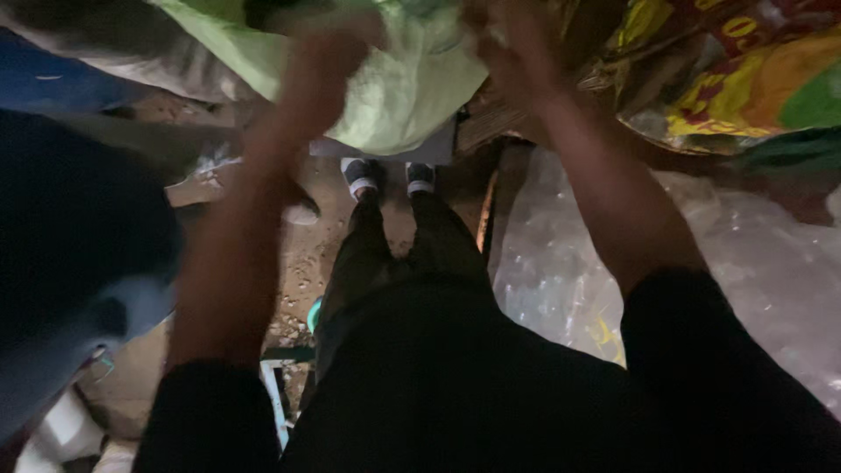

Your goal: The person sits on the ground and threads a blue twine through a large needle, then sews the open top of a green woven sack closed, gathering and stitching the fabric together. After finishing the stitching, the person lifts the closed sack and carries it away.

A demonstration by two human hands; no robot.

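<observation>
I look straight down at my dark trousers and my two shoes (pixel 390 178) on a dirt floor. Both my arms reach forward to a pale green sack (pixel 399 83) at the top of the view. My left hand (pixel 328 57) is blurred and pressed against the sack's left side. My right hand (pixel 508 44) is at the sack's upper right edge, fingers blurred; whether either hand grips the fabric cannot be told.
A yellow and red printed sack (pixel 745 79) lies at the upper right. Clear crinkled plastic sheeting (pixel 753 254) covers the right side. A dark blue bulk (pixel 70 228) fills the left. Grey fabric (pixel 158 52) lies at the upper left. Pale debris (pixel 61 434) sits at the bottom left.
</observation>
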